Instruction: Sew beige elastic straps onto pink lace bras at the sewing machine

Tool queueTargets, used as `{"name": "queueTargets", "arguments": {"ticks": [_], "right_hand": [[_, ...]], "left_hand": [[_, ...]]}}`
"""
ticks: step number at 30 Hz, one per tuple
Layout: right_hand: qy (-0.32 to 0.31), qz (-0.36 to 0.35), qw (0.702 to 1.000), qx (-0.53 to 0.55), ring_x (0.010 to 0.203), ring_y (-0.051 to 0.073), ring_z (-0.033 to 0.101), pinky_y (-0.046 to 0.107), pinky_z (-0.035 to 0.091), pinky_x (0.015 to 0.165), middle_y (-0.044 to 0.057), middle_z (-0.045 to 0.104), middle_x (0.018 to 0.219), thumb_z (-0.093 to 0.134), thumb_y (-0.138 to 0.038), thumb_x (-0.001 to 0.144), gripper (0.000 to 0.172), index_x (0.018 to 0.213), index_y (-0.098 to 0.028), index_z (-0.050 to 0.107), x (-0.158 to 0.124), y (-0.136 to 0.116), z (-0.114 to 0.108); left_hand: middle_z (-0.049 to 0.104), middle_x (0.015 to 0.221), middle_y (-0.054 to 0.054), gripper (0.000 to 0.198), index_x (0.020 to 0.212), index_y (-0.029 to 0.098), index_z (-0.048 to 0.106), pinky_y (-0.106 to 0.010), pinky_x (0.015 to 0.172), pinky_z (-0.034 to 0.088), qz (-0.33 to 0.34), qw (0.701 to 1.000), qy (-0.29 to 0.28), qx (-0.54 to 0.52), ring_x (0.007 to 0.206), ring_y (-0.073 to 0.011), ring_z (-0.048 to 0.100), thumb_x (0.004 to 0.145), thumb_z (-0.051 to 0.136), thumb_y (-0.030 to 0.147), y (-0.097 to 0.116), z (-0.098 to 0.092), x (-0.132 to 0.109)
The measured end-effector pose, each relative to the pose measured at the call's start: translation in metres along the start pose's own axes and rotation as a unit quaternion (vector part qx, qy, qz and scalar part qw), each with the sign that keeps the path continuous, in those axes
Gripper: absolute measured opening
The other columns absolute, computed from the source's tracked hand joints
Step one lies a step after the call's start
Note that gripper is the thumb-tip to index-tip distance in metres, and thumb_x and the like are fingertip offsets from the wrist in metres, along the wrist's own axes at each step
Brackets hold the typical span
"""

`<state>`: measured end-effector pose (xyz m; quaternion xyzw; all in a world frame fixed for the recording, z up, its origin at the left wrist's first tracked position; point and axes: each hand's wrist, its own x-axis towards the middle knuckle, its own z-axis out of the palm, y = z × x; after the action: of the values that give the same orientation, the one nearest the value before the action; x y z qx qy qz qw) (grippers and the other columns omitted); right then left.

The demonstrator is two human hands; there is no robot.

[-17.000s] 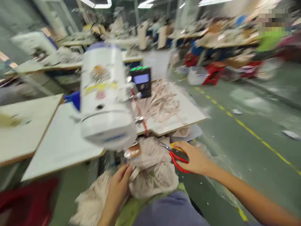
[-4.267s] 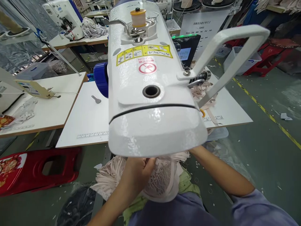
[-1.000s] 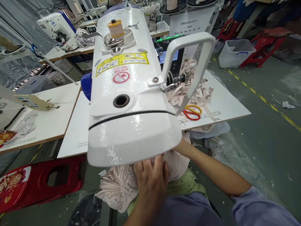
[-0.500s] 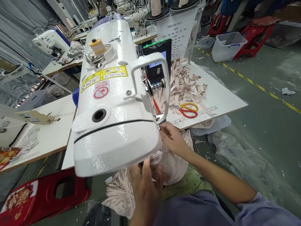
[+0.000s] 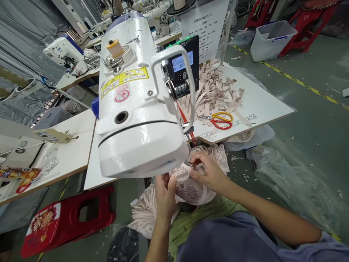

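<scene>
A pale pink lace bra (image 5: 192, 193) hangs over my lap, just below the head of a white sewing machine (image 5: 144, 145). My left hand (image 5: 165, 198) pinches its left edge between thumb and fingers, close under the machine head. On the other side, my right hand (image 5: 208, 173) has thumb and fingertips closed on the bra's upper edge. The machine's needle area is hidden behind its head. More lace pieces (image 5: 220, 156) lie beyond my right hand, and a bundle of pale pieces (image 5: 145, 211) hangs left of my left hand.
Scissors with red and yellow handles (image 5: 220, 120) lie on the white tabletop (image 5: 268, 105) beside a heap of pale straps (image 5: 218, 91). A control screen (image 5: 184, 65) stands behind the machine. A red stool (image 5: 68, 222) is at lower left, and a plastic bin (image 5: 272, 42) sits on the floor.
My right hand has come down from beside the machine's needle side to the bra. My left hand, blurred before, now pinches the bra's edge. The view has shifted slightly.
</scene>
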<state>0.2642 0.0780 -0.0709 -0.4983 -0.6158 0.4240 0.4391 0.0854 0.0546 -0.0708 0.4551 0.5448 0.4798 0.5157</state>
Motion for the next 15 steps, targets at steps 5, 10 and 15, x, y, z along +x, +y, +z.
{"name": "queueTargets", "arguments": {"ticks": [5,10,15], "right_hand": [[0.003,0.013,1.0,-0.008,0.081,0.021,0.059,0.033,0.047,0.071,0.005,0.061,0.088,0.057,-0.065,0.086,0.043,0.092,-0.022,0.053,0.0018,-0.0036,-0.0004],[-0.002,0.036,0.999,0.01,0.083,0.02,0.059,0.029,0.045,0.062,0.005,0.062,0.09,0.06,-0.058,0.085,0.037,0.092,-0.022,0.053,0.0048,-0.0054,0.0008],[0.007,0.058,0.997,0.047,0.086,0.02,0.057,0.027,0.043,0.057,0.006,0.06,0.093,0.062,-0.051,0.083,0.033,0.096,-0.022,0.053,0.0044,-0.0019,0.0051]], "left_hand": [[0.066,0.106,-0.01,0.048,0.115,0.019,0.051,-0.034,0.084,0.053,-0.025,0.999,0.021,0.015,0.099,-0.0245,0.065,0.087,0.062,0.056,0.0067,-0.0039,-0.0043],[0.067,0.102,-0.009,0.045,0.112,0.018,0.054,-0.031,0.077,0.053,-0.017,0.999,0.043,0.011,0.092,-0.0226,0.066,0.088,0.061,0.055,0.0099,-0.0042,-0.0067],[0.062,0.089,-0.002,0.039,0.108,0.019,0.057,-0.023,0.067,0.049,-0.028,0.997,0.077,-0.012,0.076,-0.0151,0.061,0.087,0.063,0.053,0.007,-0.0067,-0.0076]]}}
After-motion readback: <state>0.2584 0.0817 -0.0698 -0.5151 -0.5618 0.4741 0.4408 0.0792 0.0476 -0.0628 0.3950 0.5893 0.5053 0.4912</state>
